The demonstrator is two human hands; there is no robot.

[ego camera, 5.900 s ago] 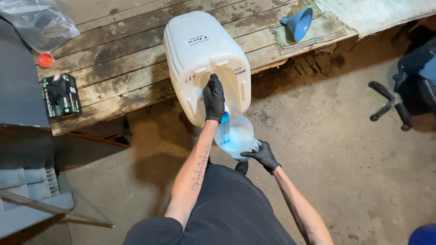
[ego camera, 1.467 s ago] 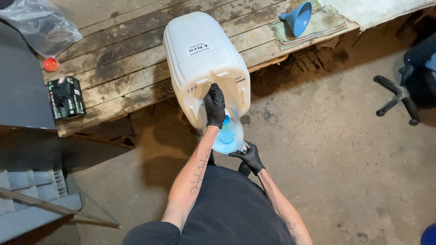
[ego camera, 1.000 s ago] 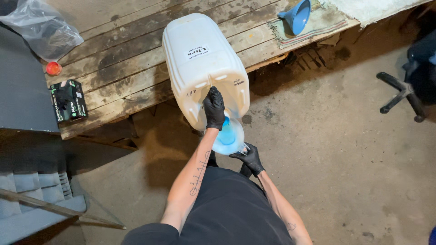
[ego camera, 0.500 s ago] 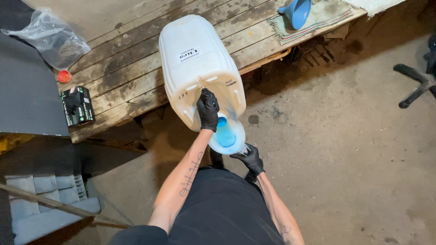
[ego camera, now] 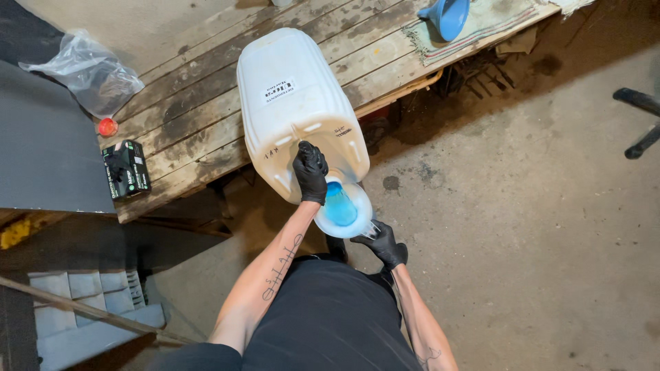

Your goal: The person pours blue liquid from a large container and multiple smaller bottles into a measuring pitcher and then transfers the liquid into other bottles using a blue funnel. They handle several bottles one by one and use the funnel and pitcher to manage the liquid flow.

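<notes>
A large white plastic jerrycan [ego camera: 292,96] lies tipped over the edge of a worn wooden table [ego camera: 192,124]. My left hand [ego camera: 310,172], in a black glove, grips the can's handle near its mouth. Blue liquid runs from the mouth into a clear plastic jug [ego camera: 342,208] held just below the table edge. My right hand [ego camera: 385,245], also in a black glove, holds that jug by its handle. The jug holds a pool of blue liquid.
On the table lie a blue funnel [ego camera: 445,15] on a striped cloth [ego camera: 488,24], a black box of gloves [ego camera: 126,170], a small red cap [ego camera: 107,126] and a clear plastic bag [ego camera: 89,67]. An office chair's base [ego camera: 639,122] stands right on the concrete floor.
The view has drifted, so the table and can sit slightly higher and further left. The blue liquid level in the jug has risen since the earliest frame. Both hands keep their grips.
</notes>
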